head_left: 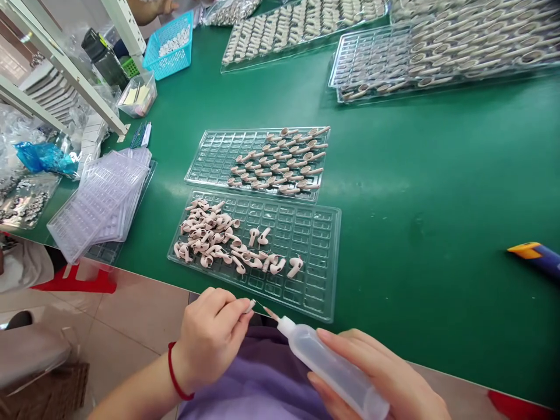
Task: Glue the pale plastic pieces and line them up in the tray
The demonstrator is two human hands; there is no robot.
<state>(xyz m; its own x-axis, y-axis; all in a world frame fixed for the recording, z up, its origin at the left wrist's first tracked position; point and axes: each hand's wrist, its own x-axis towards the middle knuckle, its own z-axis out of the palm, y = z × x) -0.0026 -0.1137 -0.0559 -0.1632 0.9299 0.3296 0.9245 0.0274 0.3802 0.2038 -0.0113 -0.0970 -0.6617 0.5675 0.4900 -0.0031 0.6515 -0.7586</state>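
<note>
My left hand [214, 338] pinches a small pale earbud shell [249, 305] between thumb and fingers, just off the table's front edge. In my right hand [376, 370] is a translucent squeeze bottle [328, 361] with a white cap and a thin needle tip. The needle points at the shell's end; whether they touch I cannot tell. Beyond my hands lies a clear plastic tray [315, 262] with a heap of loose earbud shells [210, 233] on its left part. Behind it, a second clear tray [214, 151] carries earbud shells [280, 160] laid in rows on its right side.
More filled trays [437, 52] lie along the back of the green table [415, 204]. Stacked empty trays [102, 198] are at left, near a metal shelf post [96, 105]. A blue basket [168, 64] holds small white parts. A yellow-tipped blue tube [534, 254] lies right.
</note>
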